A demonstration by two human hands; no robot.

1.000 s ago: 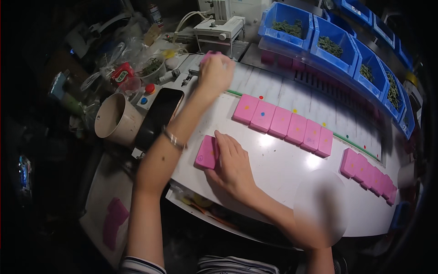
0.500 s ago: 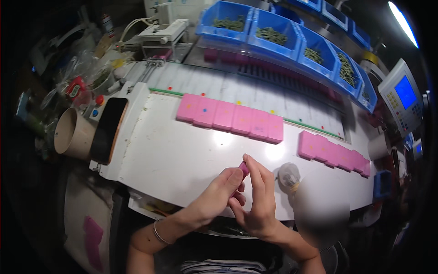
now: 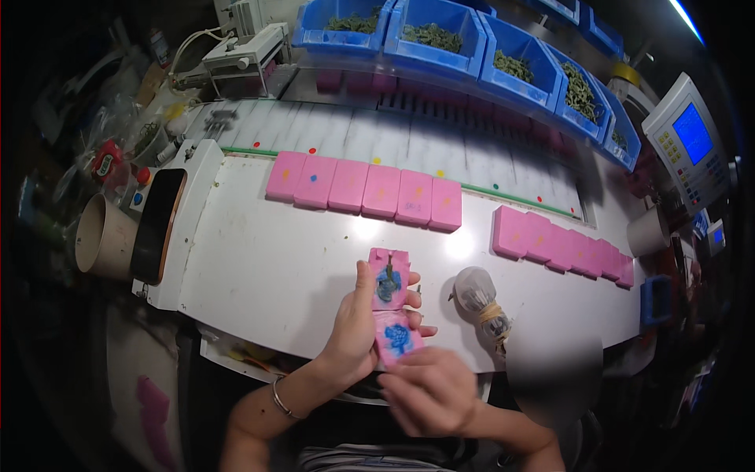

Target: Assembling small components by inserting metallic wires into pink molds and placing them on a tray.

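Observation:
A pink rubber mould (image 3: 403, 263) lies opened in two halves across my left hand (image 3: 351, 334), thumb along its left edge and fingertips showing past its right. In the upper half sits a dark green leaf-like piece (image 3: 387, 285) with a thin stem, over a bluish stain. The lower half carries a blue flower-like pattern (image 3: 398, 337). My right hand (image 3: 432, 391), smeared by motion, is at the bottom edge of that half; whether its fingers grip it cannot be made out. Right of the mould rests a greyish cloth pouch (image 3: 474, 289) tied with yellowish bands.
Two rows of pink mould blocks, a left row (image 3: 346, 185) and a right row (image 3: 523, 234), stand on the white worktop (image 3: 252, 244). Blue bins (image 3: 440, 59) of green pieces hang behind. A phone (image 3: 161, 224) and a beige cup (image 3: 106, 240) are left; a control panel (image 3: 688, 141) is right.
The mould, earlier edge-on between both hands, now lies open with its inner faces showing. My right hand has dropped to its lower end. The view has shifted slightly.

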